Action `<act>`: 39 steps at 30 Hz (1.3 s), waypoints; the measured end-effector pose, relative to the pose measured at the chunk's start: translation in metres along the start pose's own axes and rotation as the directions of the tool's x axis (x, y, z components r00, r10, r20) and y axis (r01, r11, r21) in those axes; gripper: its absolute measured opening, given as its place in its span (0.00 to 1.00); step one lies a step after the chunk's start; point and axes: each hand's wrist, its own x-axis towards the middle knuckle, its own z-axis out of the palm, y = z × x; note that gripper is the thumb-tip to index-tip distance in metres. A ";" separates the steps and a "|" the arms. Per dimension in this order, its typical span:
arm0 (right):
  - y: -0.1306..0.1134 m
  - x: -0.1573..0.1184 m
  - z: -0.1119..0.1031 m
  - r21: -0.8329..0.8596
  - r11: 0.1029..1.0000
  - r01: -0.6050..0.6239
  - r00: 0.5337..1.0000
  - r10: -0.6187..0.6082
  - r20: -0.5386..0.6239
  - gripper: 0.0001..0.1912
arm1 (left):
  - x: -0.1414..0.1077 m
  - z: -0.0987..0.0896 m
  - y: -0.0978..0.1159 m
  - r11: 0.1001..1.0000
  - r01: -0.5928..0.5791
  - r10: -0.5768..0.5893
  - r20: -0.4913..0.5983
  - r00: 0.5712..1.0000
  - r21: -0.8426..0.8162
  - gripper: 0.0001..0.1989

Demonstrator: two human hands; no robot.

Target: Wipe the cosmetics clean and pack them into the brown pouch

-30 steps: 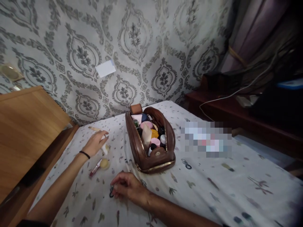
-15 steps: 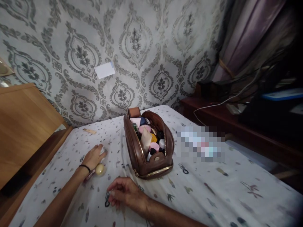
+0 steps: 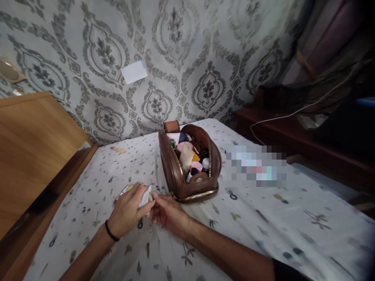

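My left hand (image 3: 129, 208), with a black band at its wrist, is closed around a crumpled white tissue (image 3: 145, 196). From the other side my right hand (image 3: 170, 214) meets it, thumb and fingers pinched at the tissue's edge. Behind the left hand, mostly hidden by it, a pinkish clear item (image 3: 119, 194) lies on the sheet with something yellowish. Just beyond the hands stands a brown leather toiletry bag (image 3: 193, 193), unzipped on top. Inside it are pink-lidded jars (image 3: 196, 167), a beige packet (image 3: 186, 157), a yellow item and several small bottles.
Everything rests on a white patterned bedsheet (image 3: 249, 238). A small wooden-coloured stick (image 3: 118, 150) lies farther back on the left. At right is a pixelated item (image 3: 254, 166). Wooden furniture (image 3: 38, 148) borders the left; a dark red table (image 3: 269, 125) with a white cable stands right.
My left hand has come toward the right with the tissue and now covers most of the yellowish thing. My right hand has moved up to meet it. The view has tilted slightly downward.
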 end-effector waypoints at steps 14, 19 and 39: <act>-0.001 -0.006 0.004 0.013 0.997 -0.071 0.997 0.071 0.003 0.24 | -0.009 0.003 0.009 0.943 0.069 -0.108 -0.105 0.989 -0.327 0.17; -0.001 -0.006 0.004 -0.022 0.995 -0.093 0.996 0.093 0.010 0.24 | -0.012 0.006 0.007 0.895 0.151 -0.220 -0.121 0.968 -0.419 0.19; -0.006 -0.005 0.004 0.026 1.000 0.004 1.000 -0.005 0.012 0.19 | -0.036 0.049 0.006 0.983 -0.032 -0.050 -0.429 0.902 -0.183 0.23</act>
